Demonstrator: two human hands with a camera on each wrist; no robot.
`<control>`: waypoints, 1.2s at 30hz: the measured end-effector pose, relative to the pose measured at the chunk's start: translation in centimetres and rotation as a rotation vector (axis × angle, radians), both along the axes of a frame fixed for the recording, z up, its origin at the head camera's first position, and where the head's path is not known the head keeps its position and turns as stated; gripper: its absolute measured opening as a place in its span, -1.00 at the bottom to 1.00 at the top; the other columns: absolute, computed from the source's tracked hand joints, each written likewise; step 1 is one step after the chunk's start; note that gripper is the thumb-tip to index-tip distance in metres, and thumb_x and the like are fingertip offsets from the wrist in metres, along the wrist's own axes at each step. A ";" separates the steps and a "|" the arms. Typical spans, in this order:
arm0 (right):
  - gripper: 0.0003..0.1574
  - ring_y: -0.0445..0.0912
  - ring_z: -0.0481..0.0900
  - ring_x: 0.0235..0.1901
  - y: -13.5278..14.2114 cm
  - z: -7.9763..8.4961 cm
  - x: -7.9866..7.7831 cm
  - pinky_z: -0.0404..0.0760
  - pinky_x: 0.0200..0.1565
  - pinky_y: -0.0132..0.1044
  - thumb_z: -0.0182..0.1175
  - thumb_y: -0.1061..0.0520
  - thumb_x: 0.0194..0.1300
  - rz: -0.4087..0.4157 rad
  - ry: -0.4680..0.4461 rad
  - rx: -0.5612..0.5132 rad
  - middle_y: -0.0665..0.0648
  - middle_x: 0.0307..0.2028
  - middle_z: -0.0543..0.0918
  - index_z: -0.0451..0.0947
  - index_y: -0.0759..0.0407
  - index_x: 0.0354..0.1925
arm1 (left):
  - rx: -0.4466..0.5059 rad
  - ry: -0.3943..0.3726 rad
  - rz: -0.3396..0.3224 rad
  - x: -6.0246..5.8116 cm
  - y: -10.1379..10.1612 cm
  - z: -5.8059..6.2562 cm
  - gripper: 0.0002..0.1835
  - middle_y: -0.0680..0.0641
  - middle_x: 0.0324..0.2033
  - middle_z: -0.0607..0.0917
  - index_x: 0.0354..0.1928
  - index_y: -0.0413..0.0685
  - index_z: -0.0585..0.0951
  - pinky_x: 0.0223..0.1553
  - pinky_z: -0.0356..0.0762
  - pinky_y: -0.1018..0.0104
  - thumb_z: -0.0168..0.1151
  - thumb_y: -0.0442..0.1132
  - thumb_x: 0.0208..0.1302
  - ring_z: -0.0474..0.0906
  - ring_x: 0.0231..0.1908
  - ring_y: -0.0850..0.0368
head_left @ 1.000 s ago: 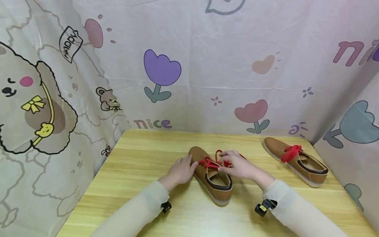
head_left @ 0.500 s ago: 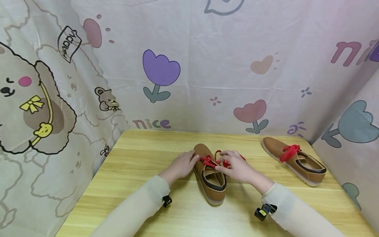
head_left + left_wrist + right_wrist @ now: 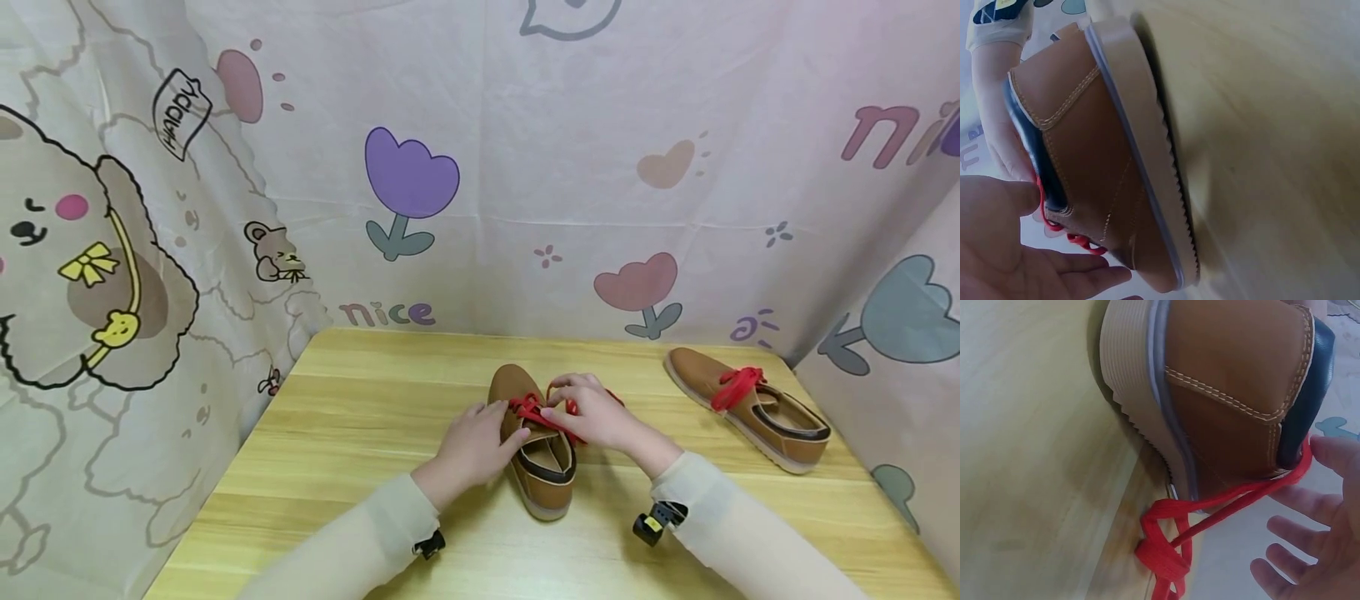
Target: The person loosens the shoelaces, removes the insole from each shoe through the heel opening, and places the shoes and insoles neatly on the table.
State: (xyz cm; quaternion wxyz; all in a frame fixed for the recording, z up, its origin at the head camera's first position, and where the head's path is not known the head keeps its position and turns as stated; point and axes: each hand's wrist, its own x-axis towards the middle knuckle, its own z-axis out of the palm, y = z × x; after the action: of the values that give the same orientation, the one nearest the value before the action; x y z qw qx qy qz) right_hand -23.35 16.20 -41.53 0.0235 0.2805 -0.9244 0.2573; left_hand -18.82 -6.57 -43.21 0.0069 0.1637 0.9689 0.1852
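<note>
A brown lace-up shoe (image 3: 547, 498) stands sole down on the table, its toe pointing away and a dark padded collar round its opening. Red shoelace (image 3: 529, 408) runs over its front. My left hand (image 3: 471, 446) lies along the shoe's left side with fingers extended; its thumb (image 3: 1025, 199) reaches to the lace at the opening. On the other side, my right hand (image 3: 594, 417) pinches the shoelace (image 3: 1285, 480) between thumb and index finger, the other fingers spread. A looped, bunched part of the lace hangs down the shoe's right side in the right wrist view.
A second brown shoe (image 3: 798, 454), its red laces (image 3: 738, 388) gathered in a bundle, stands at the table's right rear. Printed cloth (image 3: 495, 167) hangs behind the wooden table (image 3: 330, 467) and along both sides.
The shoe has turned a little, its heel swinging left. My left hand has slid from the toe area back toward the laces and opening. My right hand has shifted slightly left.
</note>
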 end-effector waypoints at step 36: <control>-0.67 0.20 0.46 0.11 -2.3 0.6 0.9 0.53 0.09 0.11 0.44 -0.01 0.16 -0.073 0.271 0.012 0.22 0.12 0.61 0.46 -0.12 -0.56 | -0.069 0.285 0.058 -1.1 0.8 0.5 -0.67 -0.01 -0.14 0.78 -0.16 -0.02 0.75 0.12 0.51 -0.04 0.23 0.08 0.37 0.61 0.10 -0.04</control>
State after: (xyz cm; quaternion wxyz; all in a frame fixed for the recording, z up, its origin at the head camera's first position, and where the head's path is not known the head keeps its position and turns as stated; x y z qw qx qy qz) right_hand -22.43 13.87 -40.91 0.1560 0.2792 -0.9238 0.2107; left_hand -19.93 -5.82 -42.75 -0.1306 0.1598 0.9703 0.1266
